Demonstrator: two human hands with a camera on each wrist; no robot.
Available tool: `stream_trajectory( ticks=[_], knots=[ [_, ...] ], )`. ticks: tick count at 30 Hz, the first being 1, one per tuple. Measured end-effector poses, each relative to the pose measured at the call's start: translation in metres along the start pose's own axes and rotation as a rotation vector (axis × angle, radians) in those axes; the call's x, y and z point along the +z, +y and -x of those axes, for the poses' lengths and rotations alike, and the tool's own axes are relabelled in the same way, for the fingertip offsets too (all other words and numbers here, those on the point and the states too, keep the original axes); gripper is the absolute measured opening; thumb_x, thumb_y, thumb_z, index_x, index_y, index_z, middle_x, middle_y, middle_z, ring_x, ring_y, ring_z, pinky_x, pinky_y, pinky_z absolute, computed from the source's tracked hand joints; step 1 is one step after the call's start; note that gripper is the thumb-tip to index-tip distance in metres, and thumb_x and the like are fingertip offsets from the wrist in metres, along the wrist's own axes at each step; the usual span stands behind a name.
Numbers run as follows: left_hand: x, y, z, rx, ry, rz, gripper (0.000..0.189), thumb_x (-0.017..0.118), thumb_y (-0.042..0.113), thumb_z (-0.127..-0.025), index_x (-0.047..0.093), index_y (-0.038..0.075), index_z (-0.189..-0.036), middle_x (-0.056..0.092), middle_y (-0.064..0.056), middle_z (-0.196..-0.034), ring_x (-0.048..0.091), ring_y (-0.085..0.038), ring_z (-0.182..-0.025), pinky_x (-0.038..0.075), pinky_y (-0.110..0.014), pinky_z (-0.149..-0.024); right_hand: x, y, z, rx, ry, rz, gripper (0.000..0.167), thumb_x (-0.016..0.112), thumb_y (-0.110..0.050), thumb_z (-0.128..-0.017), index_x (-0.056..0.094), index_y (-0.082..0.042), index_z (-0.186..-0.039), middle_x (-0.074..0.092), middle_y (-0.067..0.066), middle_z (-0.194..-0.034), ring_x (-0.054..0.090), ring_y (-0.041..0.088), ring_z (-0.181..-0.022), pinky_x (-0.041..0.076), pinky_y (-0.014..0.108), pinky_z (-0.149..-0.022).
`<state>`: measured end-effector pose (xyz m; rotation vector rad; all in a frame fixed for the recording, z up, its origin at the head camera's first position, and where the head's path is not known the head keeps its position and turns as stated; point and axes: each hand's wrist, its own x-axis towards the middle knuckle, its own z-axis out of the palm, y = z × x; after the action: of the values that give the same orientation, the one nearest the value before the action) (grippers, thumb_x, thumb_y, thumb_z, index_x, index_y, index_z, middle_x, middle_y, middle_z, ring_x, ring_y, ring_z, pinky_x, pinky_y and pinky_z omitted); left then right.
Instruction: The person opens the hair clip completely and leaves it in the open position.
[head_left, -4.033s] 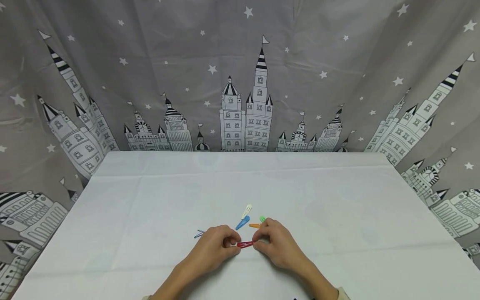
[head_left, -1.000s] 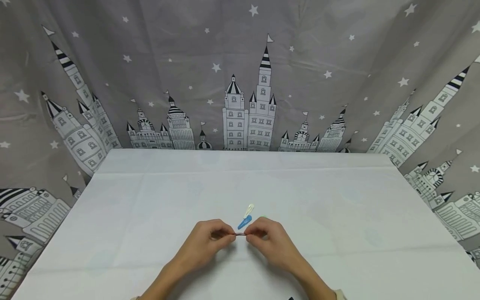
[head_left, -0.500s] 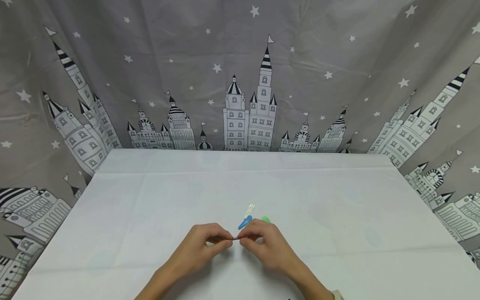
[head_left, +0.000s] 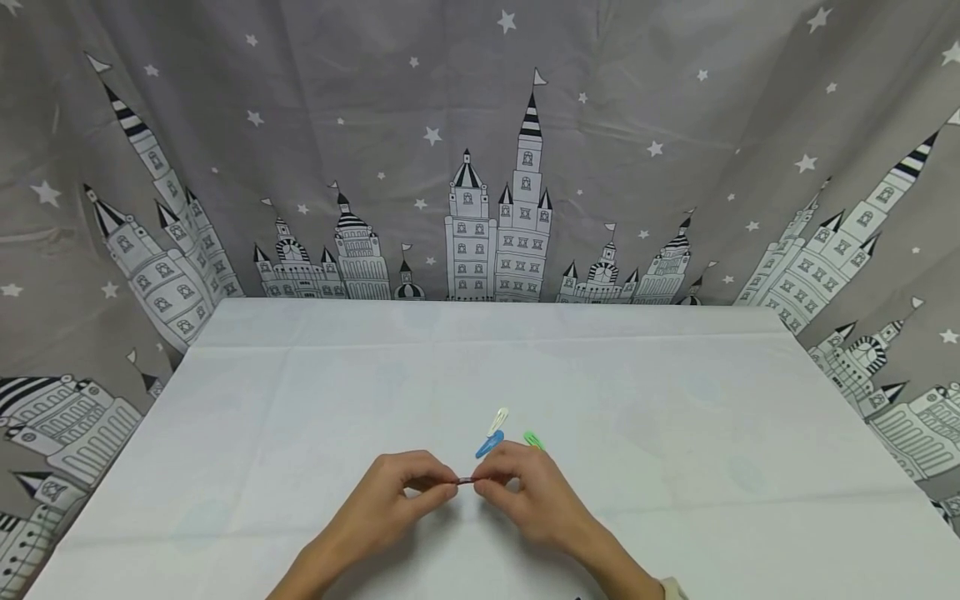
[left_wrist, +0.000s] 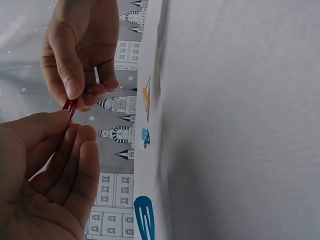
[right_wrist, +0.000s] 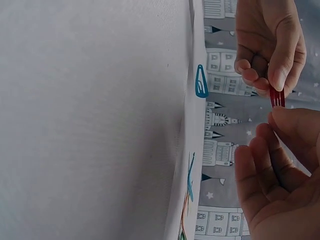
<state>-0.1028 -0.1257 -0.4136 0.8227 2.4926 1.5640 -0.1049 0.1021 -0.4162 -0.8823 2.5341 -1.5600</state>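
Observation:
Both hands pinch one red snap hair clip between them, raised above the white table. My left hand has thumb and fingertips on one end. The right hand pinches the opposite end the same way. The head view shows the clip nearly edge-on; in the right wrist view its slotted red face shows between the fingertips. Just beyond the hands lie a cream clip, a blue clip and a green clip, partly behind the right hand.
Another blue clip lies on the table near the left hand, hidden in the head view. An orange clip shows in the left wrist view by the green one. A grey castle-print curtain hangs behind the white table.
Since four seconds ago both hands have risen with the red clip, drawn closer together and shifted left. The clip has turned edge-on. The left blue and orange clips are now covered in the head view.

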Motion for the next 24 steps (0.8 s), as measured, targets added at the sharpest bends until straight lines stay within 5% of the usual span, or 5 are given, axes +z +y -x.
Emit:
stream_trajectory(
  ticks=[13,24],
  knots=[
    [0.0005,-0.0004,-0.0013,0.107,-0.104,0.077,0.013,0.065,0.016,-0.096,0.074,0.007,-0.099,0.072,-0.004,-0.095,0.064,-0.007,-0.084,0.055,-0.029,-0.073,-0.0022,0.0024,0.0046,-0.19,-0.037,0.015,0.01,0.065,0.0,-0.091,0.069,-0.008,-0.088,0.064,-0.007,-0.089,0.057,0.004,-0.082,0.05,0.025,-0.075],
    [0.0008,-0.0001,0.0009,0.248,-0.063,0.004,0.01,0.064,0.012,-0.096,0.074,0.01,-0.097,0.072,-0.001,-0.092,0.062,-0.005,-0.08,0.052,-0.026,-0.068,-0.0016,0.0018,0.0045,-0.265,-0.019,-0.017,0.011,0.067,0.001,-0.089,0.072,-0.009,-0.089,0.066,-0.007,-0.089,0.058,0.007,-0.085,0.05,0.026,-0.077]
  ],
)
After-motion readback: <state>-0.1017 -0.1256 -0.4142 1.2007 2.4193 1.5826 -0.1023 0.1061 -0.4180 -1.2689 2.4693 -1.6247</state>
